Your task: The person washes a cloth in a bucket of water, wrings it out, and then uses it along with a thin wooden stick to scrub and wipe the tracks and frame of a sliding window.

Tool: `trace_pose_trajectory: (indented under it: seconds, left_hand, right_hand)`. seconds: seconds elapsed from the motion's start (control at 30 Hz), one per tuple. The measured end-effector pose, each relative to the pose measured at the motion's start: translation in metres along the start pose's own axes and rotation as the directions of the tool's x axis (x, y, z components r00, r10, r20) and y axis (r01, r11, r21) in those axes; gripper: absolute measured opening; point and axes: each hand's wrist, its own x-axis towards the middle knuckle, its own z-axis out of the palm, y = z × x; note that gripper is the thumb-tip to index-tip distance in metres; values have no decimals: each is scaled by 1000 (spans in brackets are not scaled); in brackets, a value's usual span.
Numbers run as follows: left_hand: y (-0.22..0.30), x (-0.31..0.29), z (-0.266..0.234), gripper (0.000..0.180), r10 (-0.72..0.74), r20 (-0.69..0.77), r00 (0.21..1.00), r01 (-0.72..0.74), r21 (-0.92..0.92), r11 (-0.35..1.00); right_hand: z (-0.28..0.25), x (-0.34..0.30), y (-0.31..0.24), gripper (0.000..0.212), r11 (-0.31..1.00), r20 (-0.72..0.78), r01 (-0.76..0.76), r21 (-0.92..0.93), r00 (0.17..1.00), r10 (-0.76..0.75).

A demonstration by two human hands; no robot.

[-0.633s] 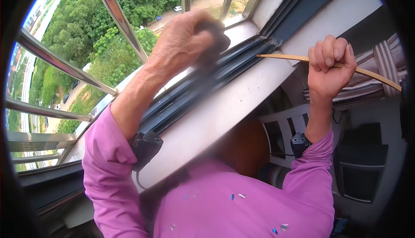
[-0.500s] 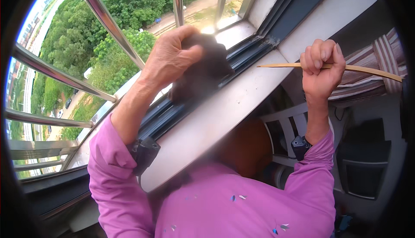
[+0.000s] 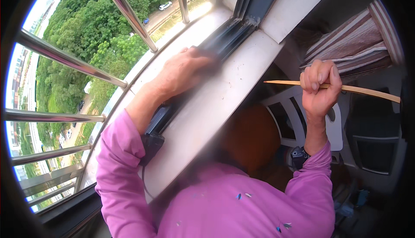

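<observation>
My left hand point(image 3: 179, 71) reaches down onto the dark sliding-window track point(image 3: 235, 37). Its fingers close around a dark cloth point(image 3: 208, 65), which is smeared by motion and partly hidden by the hand. To the right, over the room side of the white sill point(image 3: 203, 119), my right hand point(image 3: 319, 84) is raised in a fist. A thin, slightly curved bamboo strip point(image 3: 371, 92) passes through that fist, its pointed end directed left toward the sill.
Shiny metal guard bars point(image 3: 129, 15) stand outside the window, with trees and a road far below. A striped curtain point(image 3: 346, 48) is bunched at the upper right. Under the sill's inner edge are a brown rounded object point(image 3: 250, 136) and a white slatted chair-like frame point(image 3: 288, 115).
My left hand has lowered the cloth from above the track down onto it. My right hand still grips the bamboo strip, nearly unmoved. The whole view has shifted somewhat.
</observation>
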Motion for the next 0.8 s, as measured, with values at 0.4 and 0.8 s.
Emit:
trace_pose_trajectory:
  seconds: [0.4,0.8]
  left_hand:
    - [46,-45,-102,35,-258,132,957,274,-120,954]
    - [78,141,52,43,61,3,998,-60,205,977]
  right_hand:
    - [-7,3,-21,33,984,-28,106,144,994,-103]
    - [-41,-52,-61,33,957,-256,236,169,948,-189]
